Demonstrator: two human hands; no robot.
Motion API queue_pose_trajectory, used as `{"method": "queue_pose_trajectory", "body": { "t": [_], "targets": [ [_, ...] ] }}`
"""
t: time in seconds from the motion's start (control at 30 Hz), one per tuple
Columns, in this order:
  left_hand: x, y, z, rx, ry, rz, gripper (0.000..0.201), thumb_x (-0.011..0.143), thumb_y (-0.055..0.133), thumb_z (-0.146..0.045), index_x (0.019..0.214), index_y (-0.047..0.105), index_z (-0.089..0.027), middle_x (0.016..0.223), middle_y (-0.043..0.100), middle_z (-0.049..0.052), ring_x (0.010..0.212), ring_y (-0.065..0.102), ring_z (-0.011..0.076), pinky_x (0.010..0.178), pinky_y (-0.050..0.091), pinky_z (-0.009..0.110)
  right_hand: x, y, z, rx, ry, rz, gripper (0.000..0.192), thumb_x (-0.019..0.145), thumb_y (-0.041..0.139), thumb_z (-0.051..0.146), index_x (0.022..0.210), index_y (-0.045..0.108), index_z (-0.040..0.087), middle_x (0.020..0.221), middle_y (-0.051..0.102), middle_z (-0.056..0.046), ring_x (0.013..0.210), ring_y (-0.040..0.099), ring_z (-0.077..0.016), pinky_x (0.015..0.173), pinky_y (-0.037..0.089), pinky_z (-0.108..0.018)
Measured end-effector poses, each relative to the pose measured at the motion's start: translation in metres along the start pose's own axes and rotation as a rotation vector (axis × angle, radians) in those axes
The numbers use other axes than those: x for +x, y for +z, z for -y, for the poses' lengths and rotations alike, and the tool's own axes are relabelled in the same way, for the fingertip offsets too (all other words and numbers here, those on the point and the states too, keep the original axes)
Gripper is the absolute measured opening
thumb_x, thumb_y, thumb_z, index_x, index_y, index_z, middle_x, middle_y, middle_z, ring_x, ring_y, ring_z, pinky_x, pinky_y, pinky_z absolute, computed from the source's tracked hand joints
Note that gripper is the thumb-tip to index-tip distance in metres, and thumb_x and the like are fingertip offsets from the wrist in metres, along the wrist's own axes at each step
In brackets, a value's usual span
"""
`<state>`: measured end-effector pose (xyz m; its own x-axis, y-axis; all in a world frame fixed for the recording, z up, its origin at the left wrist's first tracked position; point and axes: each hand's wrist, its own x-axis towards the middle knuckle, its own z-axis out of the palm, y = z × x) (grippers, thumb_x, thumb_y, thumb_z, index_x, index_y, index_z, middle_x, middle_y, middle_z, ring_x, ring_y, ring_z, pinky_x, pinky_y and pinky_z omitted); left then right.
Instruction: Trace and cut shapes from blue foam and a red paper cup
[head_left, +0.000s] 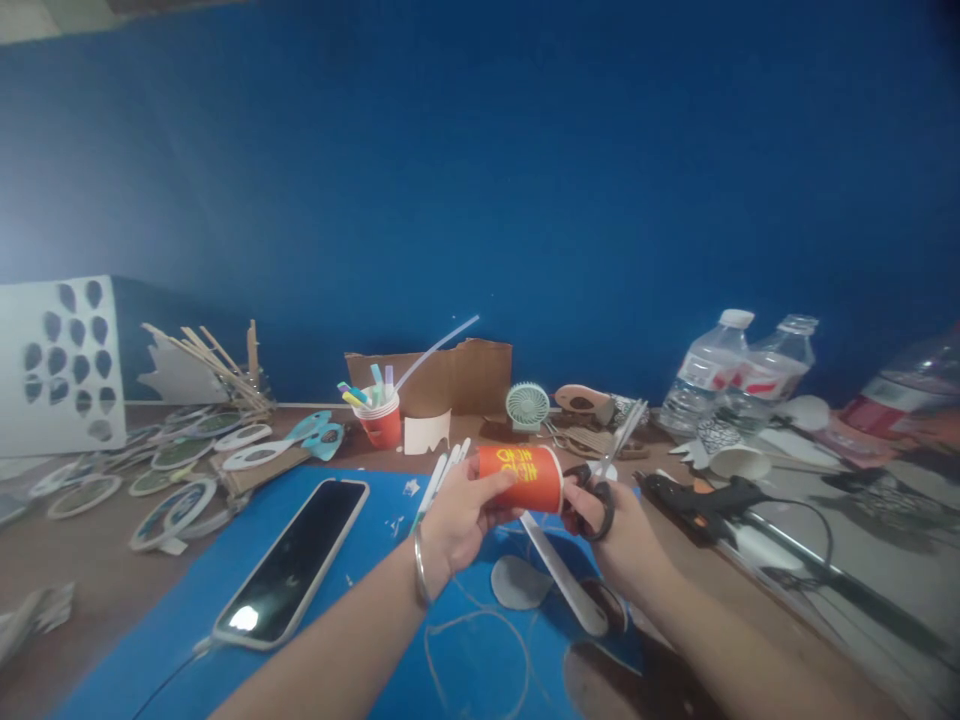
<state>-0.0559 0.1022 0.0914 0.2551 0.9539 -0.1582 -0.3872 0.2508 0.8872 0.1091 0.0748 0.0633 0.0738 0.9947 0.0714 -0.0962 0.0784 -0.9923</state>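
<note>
A red paper cup (536,476) with yellow characters lies sideways in the air over the blue mat. My left hand (459,505), with a silver bangle at the wrist, is closed around its left part. At the cup's right end, my right hand (600,515) grips black-handled scissors (624,430). Their metal blades point up and away from the cup. Fingers of the right hand are close to the cup's rim; whether they touch it I cannot tell. Below the hands are a white flat stick-like tool (566,580) and a grey teardrop-shaped piece (520,582).
A phone (296,560) lies on the mat's left, beside several white rings (176,512). Behind stand a cup of markers (381,420), a small green fan (527,406) and cardboard (480,375). Bottles (709,365) and a glue gun (701,500) with its cord occupy the right.
</note>
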Motion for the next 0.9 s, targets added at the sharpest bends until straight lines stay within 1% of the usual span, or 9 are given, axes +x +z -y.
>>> {"method": "queue_pose_trajectory", "body": {
  "t": [0.07, 0.17, 0.23, 0.33, 0.43, 0.57, 0.77, 0.9],
  "targets": [
    [0.002, 0.0, -0.002, -0.1, 0.079, -0.069, 0.03, 0.069, 0.068, -0.019, 0.096, 0.054, -0.015, 0.092, 0.064, 0.007, 0.074, 0.063, 0.0154, 0.059, 0.054, 0.024, -0.001, 0.0, 0.003, -0.073, 0.005, 0.025, 0.027, 0.073, 0.059, 0.041, 0.068, 0.054, 0.015, 0.055, 0.05, 0.002, 0.052, 0.042, -0.0106, 0.05, 0.032, -0.023],
    [0.005, 0.0, -0.006, -0.218, 0.167, -0.119, 0.029, 0.07, 0.067, -0.017, 0.096, 0.055, -0.014, 0.094, 0.064, 0.007, 0.077, 0.063, 0.014, 0.066, 0.054, 0.023, -0.005, 0.0, 0.004, -0.342, -0.032, 0.107, 0.028, 0.073, 0.058, 0.044, 0.071, 0.053, 0.016, 0.062, 0.052, 0.001, 0.059, 0.047, -0.0132, 0.054, 0.034, -0.024],
    [0.007, 0.0, -0.007, -0.248, 0.166, -0.12, 0.027, 0.07, 0.067, -0.016, 0.094, 0.055, -0.013, 0.092, 0.064, 0.007, 0.074, 0.063, 0.0133, 0.065, 0.054, 0.023, -0.008, 0.002, 0.004, -0.564, -0.057, 0.154, 0.029, 0.075, 0.055, 0.046, 0.071, 0.052, 0.017, 0.064, 0.054, 0.001, 0.061, 0.049, -0.0147, 0.055, 0.034, -0.025],
    [0.007, 0.0, -0.008, -0.262, 0.153, -0.107, 0.026, 0.07, 0.067, -0.016, 0.093, 0.056, -0.013, 0.089, 0.065, 0.006, 0.07, 0.063, 0.0126, 0.062, 0.054, 0.022, -0.012, 0.004, 0.005, -0.827, -0.056, 0.159, 0.031, 0.073, 0.055, 0.049, 0.067, 0.05, 0.019, 0.062, 0.055, 0.0, 0.058, 0.048, -0.0155, 0.051, 0.029, -0.025],
    [0.005, 0.0, -0.006, -0.244, 0.14, -0.087, 0.027, 0.069, 0.068, -0.017, 0.093, 0.056, -0.013, 0.09, 0.065, 0.006, 0.073, 0.064, 0.0138, 0.062, 0.055, 0.022, -0.013, 0.005, 0.007, -0.982, -0.068, 0.138, 0.035, 0.072, 0.054, 0.053, 0.063, 0.048, 0.02, 0.059, 0.055, -0.001, 0.054, 0.046, -0.0156, 0.048, 0.024, -0.026],
    [0.003, 0.001, -0.003, -0.235, 0.117, -0.088, 0.03, 0.068, 0.069, -0.017, 0.094, 0.056, -0.014, 0.092, 0.066, 0.007, 0.079, 0.064, 0.0153, 0.065, 0.055, 0.023, -0.012, 0.004, 0.007, -0.978, -0.089, 0.146, 0.035, 0.075, 0.051, 0.052, 0.061, 0.046, 0.021, 0.058, 0.055, -0.001, 0.053, 0.046, -0.0151, 0.047, 0.023, -0.026],
    [0.002, 0.002, -0.002, -0.203, 0.09, -0.071, 0.035, 0.067, 0.07, -0.017, 0.098, 0.055, -0.014, 0.096, 0.065, 0.008, 0.08, 0.064, 0.0167, 0.062, 0.055, 0.023, -0.011, 0.002, 0.006, -0.926, -0.11, 0.15, 0.037, 0.078, 0.046, 0.051, 0.058, 0.042, 0.02, 0.054, 0.053, 0.001, 0.051, 0.046, -0.0139, 0.046, 0.023, -0.025],
    [0.002, 0.0, -0.003, -0.182, 0.082, -0.062, 0.035, 0.067, 0.07, -0.017, 0.099, 0.055, -0.014, 0.096, 0.065, 0.008, 0.08, 0.064, 0.0163, 0.063, 0.055, 0.024, -0.011, 0.001, 0.006, -0.882, -0.115, 0.167, 0.038, 0.08, 0.044, 0.051, 0.059, 0.042, 0.019, 0.054, 0.05, 0.002, 0.052, 0.045, -0.0133, 0.048, 0.024, -0.024]
  ]
}}
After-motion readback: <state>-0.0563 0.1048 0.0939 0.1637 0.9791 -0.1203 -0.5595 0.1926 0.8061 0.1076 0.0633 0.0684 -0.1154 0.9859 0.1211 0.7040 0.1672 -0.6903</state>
